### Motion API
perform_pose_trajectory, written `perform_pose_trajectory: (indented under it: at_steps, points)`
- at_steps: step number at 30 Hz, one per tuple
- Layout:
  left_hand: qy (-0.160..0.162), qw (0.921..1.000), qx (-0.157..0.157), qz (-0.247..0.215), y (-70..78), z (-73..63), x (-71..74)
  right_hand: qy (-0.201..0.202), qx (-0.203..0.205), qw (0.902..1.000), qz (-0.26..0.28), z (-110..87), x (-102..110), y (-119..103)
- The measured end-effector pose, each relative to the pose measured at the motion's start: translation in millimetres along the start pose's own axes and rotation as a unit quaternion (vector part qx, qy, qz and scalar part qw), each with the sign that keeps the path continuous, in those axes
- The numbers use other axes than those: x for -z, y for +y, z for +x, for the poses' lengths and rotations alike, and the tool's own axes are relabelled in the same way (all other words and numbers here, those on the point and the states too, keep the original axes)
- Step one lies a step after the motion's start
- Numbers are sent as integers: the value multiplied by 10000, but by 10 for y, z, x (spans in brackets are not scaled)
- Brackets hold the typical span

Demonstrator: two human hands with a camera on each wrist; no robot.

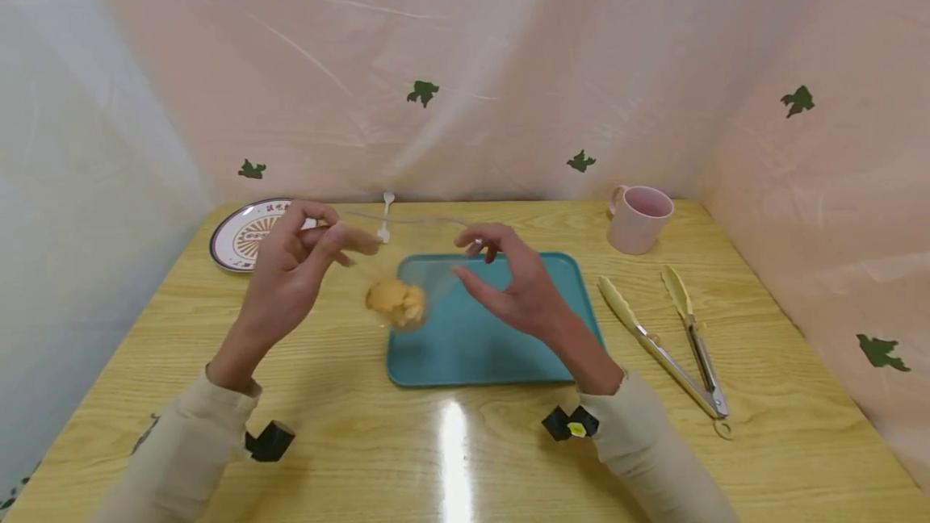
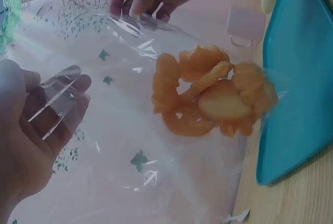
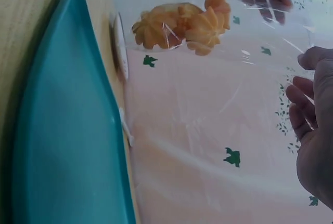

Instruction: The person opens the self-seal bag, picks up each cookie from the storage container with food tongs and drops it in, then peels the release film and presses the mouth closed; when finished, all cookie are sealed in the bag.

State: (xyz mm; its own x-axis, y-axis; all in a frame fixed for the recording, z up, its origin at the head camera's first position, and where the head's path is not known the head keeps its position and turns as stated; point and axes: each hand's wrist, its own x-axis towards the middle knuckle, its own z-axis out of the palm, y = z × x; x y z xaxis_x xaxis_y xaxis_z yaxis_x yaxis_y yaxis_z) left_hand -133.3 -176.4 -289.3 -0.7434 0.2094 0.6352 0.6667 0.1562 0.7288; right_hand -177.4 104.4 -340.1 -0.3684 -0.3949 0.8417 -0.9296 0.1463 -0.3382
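A clear plastic bag (image 2: 145,47) hangs between both hands, its top edge stretched across from one to the other. Golden flower-shaped cookies (image 1: 395,303) are bunched in its lower part, over the left edge of the teal tray (image 1: 494,337). The left hand (image 1: 286,273) holds the bag's left side; film lies across its bent fingers (image 2: 62,104) in the left wrist view. With thumb and fingers, the right hand (image 1: 508,285) pinches the opposite top corner. Ridges on the cookies (image 3: 203,29) show through the film in the right wrist view.
A patterned plate (image 1: 225,244) lies at the back left, partly behind the left hand. Beside it is a small white fork-like utensil (image 1: 386,220). A pink mug (image 1: 635,224) stands at the back right. Spread tongs (image 1: 664,357) lie right of the tray.
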Motion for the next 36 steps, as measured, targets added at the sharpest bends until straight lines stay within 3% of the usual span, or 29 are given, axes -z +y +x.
perform_pose_trajectory:
  at_steps: [5,9,12,16,25,36]
  points:
    - [53,9995,239,-214,57,14,-119,400,-283,9958,776,-89,-95,6]
    - [190,9986,287,-406,80,-17,-166,453,-865,9755,1969,-169,-204,5]
    - [275,9979,210,-554,82,-40,-184,420,-1191,9634,2365,-214,-243,2]
    - [387,9968,147,-682,77,-69,-185,391,-1161,9643,2349,-224,-242,12]
    - [616,9935,506,-814,48,-176,-163,936,-369,9616,2555,-144,-180,74]
    - [124,9935,664,-915,-135,-182,-465,1333,-387,9742,1779,-391,65,-21]
